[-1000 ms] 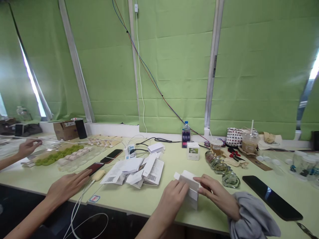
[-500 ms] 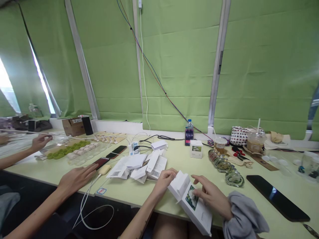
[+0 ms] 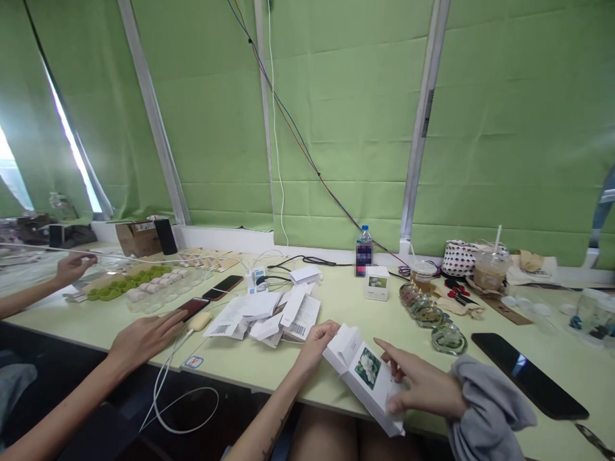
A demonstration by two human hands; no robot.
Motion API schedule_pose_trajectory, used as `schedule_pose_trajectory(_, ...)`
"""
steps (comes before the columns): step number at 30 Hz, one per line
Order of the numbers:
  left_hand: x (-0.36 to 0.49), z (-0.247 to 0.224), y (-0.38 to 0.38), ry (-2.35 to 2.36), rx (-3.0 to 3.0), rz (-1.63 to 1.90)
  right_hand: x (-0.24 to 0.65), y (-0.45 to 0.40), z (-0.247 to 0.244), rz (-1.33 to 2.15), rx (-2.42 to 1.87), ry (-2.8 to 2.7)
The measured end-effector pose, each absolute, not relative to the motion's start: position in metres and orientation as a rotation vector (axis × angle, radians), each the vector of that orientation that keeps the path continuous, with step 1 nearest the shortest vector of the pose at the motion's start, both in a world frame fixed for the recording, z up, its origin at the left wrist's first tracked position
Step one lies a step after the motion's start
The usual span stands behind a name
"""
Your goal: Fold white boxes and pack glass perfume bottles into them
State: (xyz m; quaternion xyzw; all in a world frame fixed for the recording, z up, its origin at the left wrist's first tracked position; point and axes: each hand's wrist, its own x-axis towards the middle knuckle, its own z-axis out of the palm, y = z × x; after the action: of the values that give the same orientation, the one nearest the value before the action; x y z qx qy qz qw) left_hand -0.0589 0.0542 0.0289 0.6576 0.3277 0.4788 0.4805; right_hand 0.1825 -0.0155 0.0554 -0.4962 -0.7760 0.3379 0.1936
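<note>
A white cardboard box [image 3: 355, 365] with a white flower picture on its front is tilted over the table's front edge. My left hand [image 3: 318, 342] is closed on its upper left end, where the top flaps show; some of its fingers are hidden behind the box. At the right side of the box, my right hand [image 3: 418, 381] has its thumb pressed on the lower front. The index finger of that hand stretches out beside the picture, and the other fingers curl at the box's edge. Left of my hands lies a pile of flattened white cartons [image 3: 269, 314].
A small white box [image 3: 376, 283] and a water bottle [image 3: 364, 250] stand behind. To the right are glass-like discs [image 3: 448, 337], a black phone [image 3: 528, 374] and iced drinks [image 3: 491, 269]. Another person's hand [image 3: 148, 336] touches a phone [image 3: 195, 307] at left.
My right hand has slid down and right along the box, its thumb moving off the flower picture. The top end of the box looks more closed, and its lower end is slightly higher.
</note>
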Motion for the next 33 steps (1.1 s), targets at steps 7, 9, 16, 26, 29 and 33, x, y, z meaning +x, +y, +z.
schedule_pose_trajectory(7, -0.046, 0.040, 0.037, 0.830, 1.706, 1.199, 0.154, -0.032, 0.059, 0.613, -1.423, -2.289)
schedule_pose_trajectory(9, -0.044, 0.047, 0.029, 0.822, 1.745, 1.216, 0.151, -0.032, 0.058, 0.597, -1.419, -2.268)
schedule_pose_trajectory(16, -0.051, 0.082, 0.001, 0.717, 2.257, 1.145, 0.165, -0.007, 0.041, 1.049, -0.970, -2.106)
schedule_pose_trajectory(26, -0.056, 0.068, 0.015, 0.861, 2.469, 1.172, 0.166, -0.005, 0.054, 0.701, -1.074, -1.888)
schedule_pose_trajectory(29, -0.056, 0.070, 0.014, 0.883, 2.417, 1.176, 0.158, -0.012, 0.061, 0.439, -1.085, -1.761)
schedule_pose_trajectory(33, -0.056, 0.073, 0.011, 0.880, 2.435, 1.177, 0.148, -0.021, 0.062, 0.158, -1.067, -1.822)
